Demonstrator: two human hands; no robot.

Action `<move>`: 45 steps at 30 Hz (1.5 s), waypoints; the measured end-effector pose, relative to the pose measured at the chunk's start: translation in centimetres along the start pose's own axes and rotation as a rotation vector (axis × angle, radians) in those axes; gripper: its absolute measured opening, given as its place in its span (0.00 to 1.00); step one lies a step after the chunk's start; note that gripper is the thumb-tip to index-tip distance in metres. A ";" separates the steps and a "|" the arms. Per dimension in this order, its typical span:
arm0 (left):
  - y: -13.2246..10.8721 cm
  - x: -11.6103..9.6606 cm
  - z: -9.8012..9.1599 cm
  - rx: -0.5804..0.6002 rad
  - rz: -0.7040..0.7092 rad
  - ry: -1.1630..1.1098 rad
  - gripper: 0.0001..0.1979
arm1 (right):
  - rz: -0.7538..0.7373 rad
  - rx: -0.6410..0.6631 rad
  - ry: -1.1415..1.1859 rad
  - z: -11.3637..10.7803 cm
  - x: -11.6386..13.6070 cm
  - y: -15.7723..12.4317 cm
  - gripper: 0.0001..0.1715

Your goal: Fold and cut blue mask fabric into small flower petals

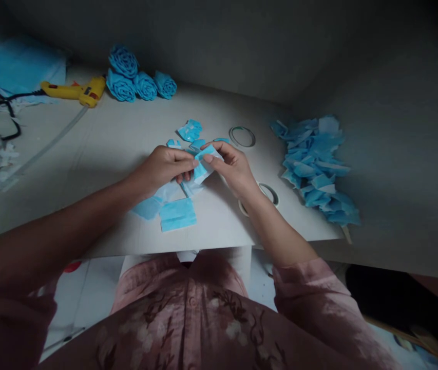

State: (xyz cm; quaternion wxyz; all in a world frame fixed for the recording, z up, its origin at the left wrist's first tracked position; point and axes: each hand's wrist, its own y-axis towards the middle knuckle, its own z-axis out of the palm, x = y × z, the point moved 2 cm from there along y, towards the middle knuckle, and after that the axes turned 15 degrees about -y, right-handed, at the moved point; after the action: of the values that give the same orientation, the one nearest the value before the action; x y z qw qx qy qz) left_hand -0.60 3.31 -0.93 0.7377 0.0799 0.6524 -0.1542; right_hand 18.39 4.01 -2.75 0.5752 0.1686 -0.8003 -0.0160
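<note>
Blue sheet (203,170) (fabric, perhaps), straight-edged, between fingertips (208,159)

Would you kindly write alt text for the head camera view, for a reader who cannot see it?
A person's left hand and right hand hold a small blue sheet over a pale table. Farther back, to the left, lie a yellow glue gun and four blue rolls; a heap of blue pieces lies to the right.

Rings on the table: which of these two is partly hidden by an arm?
The nearer ring: the right forearm hides part of it. The farther ring, beyond the right hand, shows its whole outline.
</note>
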 end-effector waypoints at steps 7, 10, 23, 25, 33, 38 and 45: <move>-0.1 -0.3 0.2 -0.008 0.002 -0.006 0.11 | -0.091 -0.050 -0.074 0.1 0.1 0.0 0.22; 0.0 -0.2 0.2 -0.014 -0.010 -0.018 0.13 | -0.136 -0.066 -0.125 0.1 0.0 -0.1 0.16; 0.0 -0.2 0.3 -0.074 -0.060 -0.190 0.16 | -0.233 -0.049 -0.279 -0.2 0.1 -0.3 0.18; 0.1 -0.1 0.2 -0.088 -0.052 -0.187 0.14 | -0.241 -0.038 -0.279 -0.2 0.3 -0.4 0.19; 0.1 -0.2 -0.2 -0.123 0.050 -0.021 0.09 | -0.056 0.009 -0.132 -0.3 0.7 -0.6 0.33; 0.0 -0.1 -0.2 -0.103 0.116 0.042 0.08 | -0.034 0.068 -0.088 0.1 -0.4 -0.2 0.33; 0.1 0.0 -0.4 -0.033 0.201 0.086 0.13 | -0.012 0.064 0.005 0.2 -0.4 -0.2 0.31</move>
State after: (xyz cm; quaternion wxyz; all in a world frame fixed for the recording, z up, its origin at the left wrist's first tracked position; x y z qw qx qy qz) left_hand -0.91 3.54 -0.98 0.7221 0.1392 0.6745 -0.0653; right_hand 18.34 3.88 -3.25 0.5715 0.1918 -0.7978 0.0064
